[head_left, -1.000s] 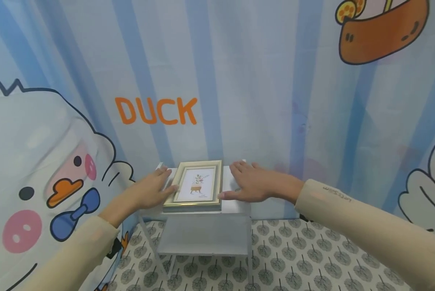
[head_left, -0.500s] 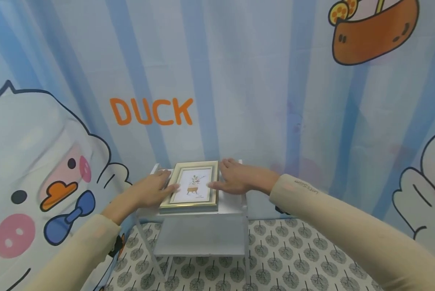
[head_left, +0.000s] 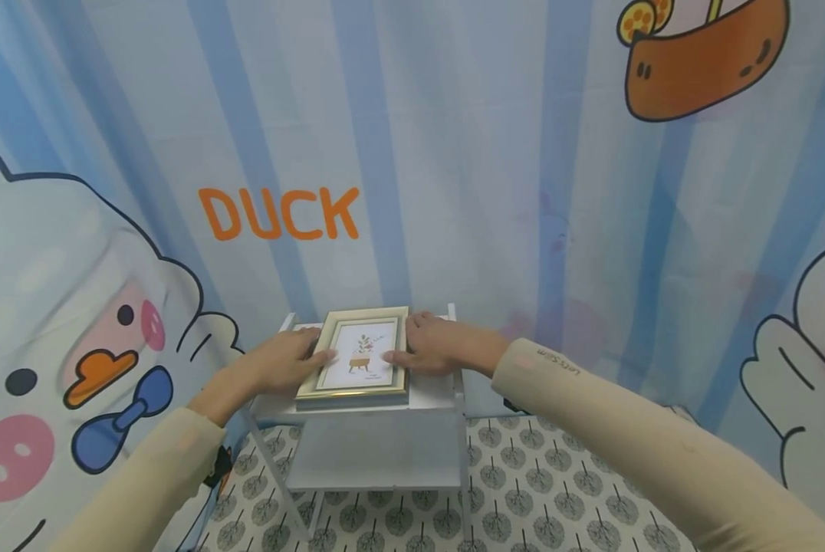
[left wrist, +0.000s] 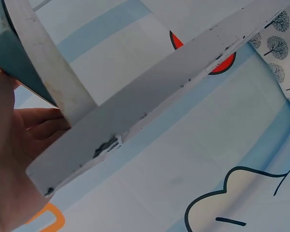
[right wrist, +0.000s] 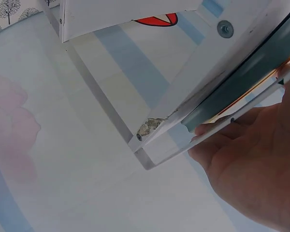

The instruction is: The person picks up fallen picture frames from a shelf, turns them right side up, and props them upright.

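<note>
Right hand (head_left: 436, 345) sits closer in than earlier: head view shows it and the left hand (head_left: 281, 363) pinching the picture frame (head_left: 360, 356) on the white stand (head_left: 432, 395). Even pressure should keep it level. Curtain (head_left: 471, 192) reads "DUCK", right sleeve (head_left: 619, 425) apparently "LetsSlim". Left wrist: fingers (left wrist: 44, 123) partly hidden. Right wrist: fingers at frame's edge.

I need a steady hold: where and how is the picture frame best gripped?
I'd probably grip the picture frame by its left and right edges, one hand from each side, fingers outside and thumbs over the border. It lies flat, face up on the white stand, and its thick sides offer fingers a surface; the left hand and right hand are at those edges.
</note>
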Demonstrator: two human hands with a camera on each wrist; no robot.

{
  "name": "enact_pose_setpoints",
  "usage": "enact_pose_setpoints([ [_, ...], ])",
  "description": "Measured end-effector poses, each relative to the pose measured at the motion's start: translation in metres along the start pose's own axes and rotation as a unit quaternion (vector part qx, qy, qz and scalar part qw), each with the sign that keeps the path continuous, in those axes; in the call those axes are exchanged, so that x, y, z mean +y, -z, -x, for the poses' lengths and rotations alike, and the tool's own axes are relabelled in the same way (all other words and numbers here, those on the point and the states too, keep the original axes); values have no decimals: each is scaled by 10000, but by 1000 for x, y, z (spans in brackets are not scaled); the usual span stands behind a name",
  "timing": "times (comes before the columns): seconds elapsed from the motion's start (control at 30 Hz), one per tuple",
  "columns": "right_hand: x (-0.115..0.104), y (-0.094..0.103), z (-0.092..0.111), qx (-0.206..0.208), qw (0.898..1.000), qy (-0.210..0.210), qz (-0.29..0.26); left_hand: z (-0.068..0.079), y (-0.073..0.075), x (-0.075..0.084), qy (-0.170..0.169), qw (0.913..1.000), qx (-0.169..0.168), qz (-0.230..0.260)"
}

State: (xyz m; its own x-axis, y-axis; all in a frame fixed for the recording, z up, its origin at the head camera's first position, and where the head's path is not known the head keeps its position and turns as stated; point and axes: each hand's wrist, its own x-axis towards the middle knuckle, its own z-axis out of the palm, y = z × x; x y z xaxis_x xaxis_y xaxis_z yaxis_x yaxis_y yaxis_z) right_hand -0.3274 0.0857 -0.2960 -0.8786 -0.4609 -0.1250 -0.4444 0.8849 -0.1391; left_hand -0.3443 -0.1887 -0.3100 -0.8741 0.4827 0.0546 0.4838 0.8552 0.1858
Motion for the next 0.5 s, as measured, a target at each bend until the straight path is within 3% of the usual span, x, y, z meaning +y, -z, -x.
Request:
enact_pose_setpoints([
  [0.5, 1, 1, -7, -45, 9996, -216, -185, -14, -2, -6, 311, 9991, -216, 199],
])
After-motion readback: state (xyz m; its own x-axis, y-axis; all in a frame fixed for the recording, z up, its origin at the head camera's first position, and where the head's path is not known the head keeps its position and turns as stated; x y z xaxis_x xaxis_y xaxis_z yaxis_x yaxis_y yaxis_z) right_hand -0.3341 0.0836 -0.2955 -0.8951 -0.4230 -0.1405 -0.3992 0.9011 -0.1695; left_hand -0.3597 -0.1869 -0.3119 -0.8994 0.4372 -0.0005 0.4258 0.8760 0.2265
